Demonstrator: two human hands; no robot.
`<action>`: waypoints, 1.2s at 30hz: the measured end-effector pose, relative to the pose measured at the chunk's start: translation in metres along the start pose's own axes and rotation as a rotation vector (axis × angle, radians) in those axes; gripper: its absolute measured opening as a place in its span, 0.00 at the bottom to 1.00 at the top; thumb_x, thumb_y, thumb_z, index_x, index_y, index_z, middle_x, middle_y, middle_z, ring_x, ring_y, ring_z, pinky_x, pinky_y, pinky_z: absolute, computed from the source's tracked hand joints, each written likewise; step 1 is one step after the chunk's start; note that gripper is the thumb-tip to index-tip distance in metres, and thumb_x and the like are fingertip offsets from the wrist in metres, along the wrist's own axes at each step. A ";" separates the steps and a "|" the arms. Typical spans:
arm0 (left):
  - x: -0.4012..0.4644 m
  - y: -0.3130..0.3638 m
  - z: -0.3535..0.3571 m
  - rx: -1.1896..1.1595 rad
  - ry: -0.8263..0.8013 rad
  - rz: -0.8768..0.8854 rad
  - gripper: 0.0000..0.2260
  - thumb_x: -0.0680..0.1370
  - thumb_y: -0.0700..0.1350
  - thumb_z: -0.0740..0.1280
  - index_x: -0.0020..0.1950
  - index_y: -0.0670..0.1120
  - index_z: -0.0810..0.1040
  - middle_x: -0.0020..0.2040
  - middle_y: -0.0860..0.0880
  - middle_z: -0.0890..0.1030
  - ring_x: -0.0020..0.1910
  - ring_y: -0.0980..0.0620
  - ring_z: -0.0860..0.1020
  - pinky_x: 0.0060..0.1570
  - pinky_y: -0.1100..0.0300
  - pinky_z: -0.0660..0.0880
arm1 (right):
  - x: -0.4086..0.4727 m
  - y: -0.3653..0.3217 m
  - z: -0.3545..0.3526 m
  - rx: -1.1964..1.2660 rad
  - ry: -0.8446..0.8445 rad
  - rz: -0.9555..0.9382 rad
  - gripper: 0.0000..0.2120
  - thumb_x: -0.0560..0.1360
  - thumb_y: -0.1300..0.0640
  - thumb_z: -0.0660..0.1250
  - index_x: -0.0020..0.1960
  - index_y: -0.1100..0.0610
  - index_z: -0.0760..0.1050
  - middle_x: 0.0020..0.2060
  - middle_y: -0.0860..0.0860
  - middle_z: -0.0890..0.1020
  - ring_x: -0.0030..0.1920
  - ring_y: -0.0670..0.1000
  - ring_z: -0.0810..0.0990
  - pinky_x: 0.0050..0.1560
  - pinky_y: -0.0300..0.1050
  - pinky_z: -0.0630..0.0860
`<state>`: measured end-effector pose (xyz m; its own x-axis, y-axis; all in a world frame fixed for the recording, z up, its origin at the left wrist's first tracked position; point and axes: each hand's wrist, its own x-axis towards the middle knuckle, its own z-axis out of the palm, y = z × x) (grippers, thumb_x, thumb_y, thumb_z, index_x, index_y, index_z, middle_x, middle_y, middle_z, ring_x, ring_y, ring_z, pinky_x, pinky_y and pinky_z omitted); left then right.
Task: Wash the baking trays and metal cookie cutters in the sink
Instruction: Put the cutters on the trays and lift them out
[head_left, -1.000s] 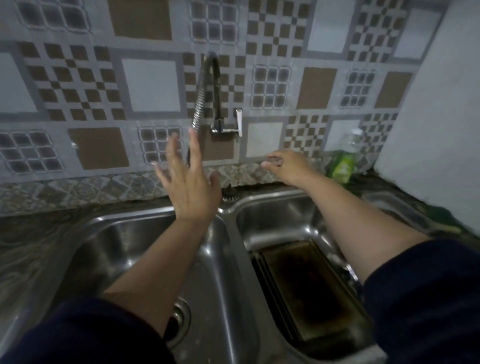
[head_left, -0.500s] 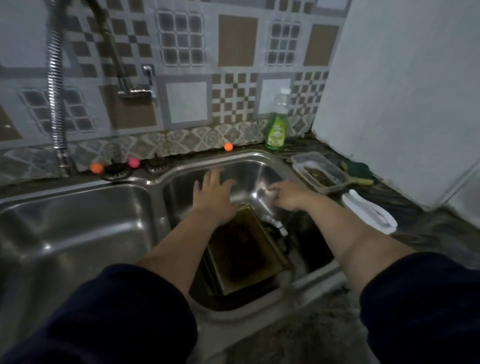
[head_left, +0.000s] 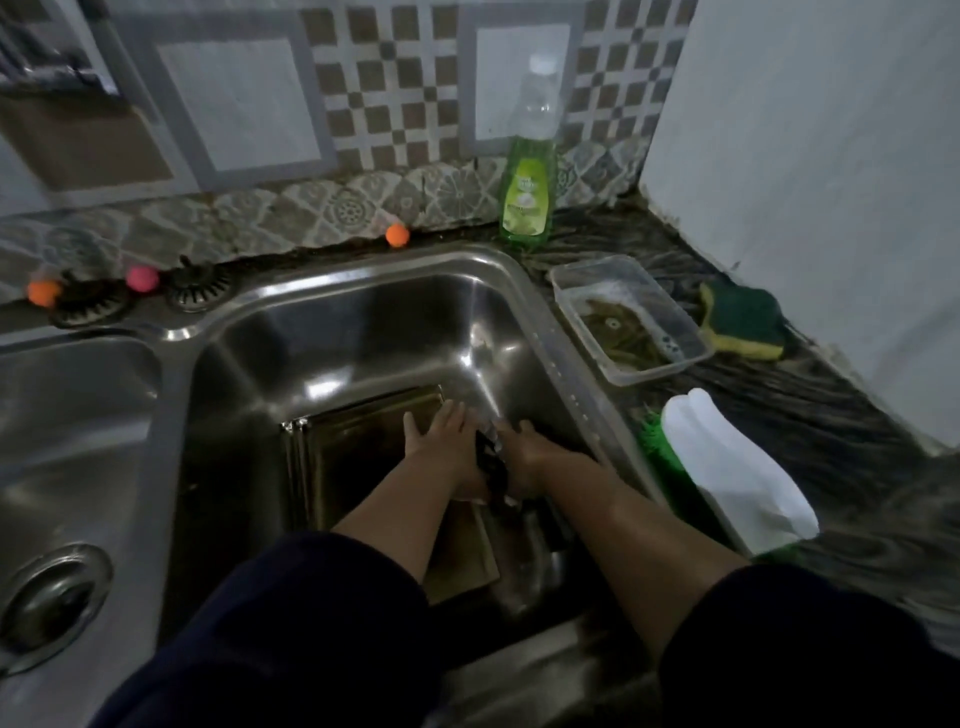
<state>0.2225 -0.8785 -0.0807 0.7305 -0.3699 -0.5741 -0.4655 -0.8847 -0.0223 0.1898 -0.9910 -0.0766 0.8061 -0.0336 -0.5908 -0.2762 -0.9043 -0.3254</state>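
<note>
It is dim in the right sink (head_left: 363, 332), so some things are hard to see. Between the two hands sit small dark metal cookie cutters (head_left: 491, 467), but their shapes cannot be made out. The right hand (head_left: 524, 457) is down beside them, and I cannot tell if it holds them or only touches them. The left hand (head_left: 441, 447) lies flat with its fingers spread on the baking trays (head_left: 358, 452). The trays are stacked on the floor of the right sink. They look dark and brownish, with shiny metal edges on the left side. The arms and dark sleeves (head_left: 291, 639) cover the near end of the trays.

On the tabletop (head_left: 810, 415) at the right stand a green soap bottle (head_left: 525, 192), a clear box (head_left: 631, 317) with something murky in it, a green and yellow sponge (head_left: 743, 319) and a white thing (head_left: 737, 467) I cannot name. The left sink (head_left: 78, 415) is cut off at the edge.
</note>
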 end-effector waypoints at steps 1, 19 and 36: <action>0.005 0.000 -0.001 0.071 -0.029 -0.029 0.52 0.70 0.65 0.68 0.78 0.46 0.37 0.78 0.47 0.37 0.76 0.48 0.35 0.72 0.35 0.43 | 0.003 0.001 0.002 -0.015 -0.011 -0.008 0.41 0.75 0.59 0.69 0.78 0.55 0.46 0.76 0.60 0.52 0.74 0.62 0.57 0.71 0.53 0.59; 0.049 -0.005 0.010 0.251 0.085 -0.111 0.29 0.75 0.49 0.66 0.74 0.48 0.59 0.71 0.46 0.67 0.70 0.48 0.67 0.69 0.50 0.57 | 0.042 0.004 0.038 0.297 0.313 -0.042 0.21 0.76 0.65 0.63 0.68 0.57 0.70 0.66 0.58 0.69 0.63 0.59 0.72 0.61 0.44 0.70; -0.009 -0.052 -0.019 -0.373 0.367 -0.116 0.30 0.66 0.56 0.76 0.65 0.60 0.69 0.61 0.53 0.77 0.60 0.48 0.76 0.49 0.54 0.71 | 0.025 -0.033 -0.019 0.219 0.434 -0.174 0.13 0.74 0.62 0.66 0.57 0.54 0.78 0.52 0.54 0.81 0.54 0.54 0.79 0.49 0.38 0.70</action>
<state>0.2497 -0.8340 -0.0585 0.9245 -0.2790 -0.2598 -0.2107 -0.9418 0.2618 0.2296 -0.9699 -0.0666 0.9799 -0.1060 -0.1689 -0.1845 -0.8033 -0.5663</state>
